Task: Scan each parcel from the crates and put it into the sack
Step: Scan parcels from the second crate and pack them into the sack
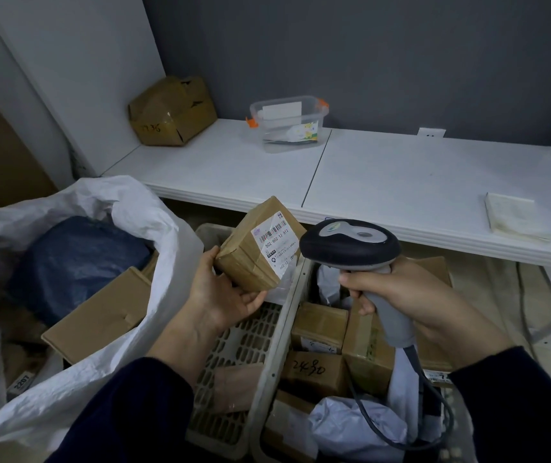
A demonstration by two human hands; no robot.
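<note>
Head view: the left hand point(224, 295) is turned palm up, fingers curled under the lower end of the parcel point(250, 259) and thumb against its left edge. It grips the small brown box tilted, with the label point(275, 243) facing up. The parcel is held in the air above the left crate point(247, 342), between the sack point(107, 205) and the scanner point(350, 245).

The right hand point(407, 295) is wrapped round the scanner's grey handle, forefinger at the front below the head. The dark head sits just beside the label. Its cable point(434, 412) loops down over the right crate point(267, 396), which holds more brown boxes and white bags.

Both forearms reach forward in dark sleeves point(140, 412).

The sack gapes open at the left, holding a blue bundle point(77, 259) and cardboard boxes. A white table point(401, 182) stands behind.
</note>
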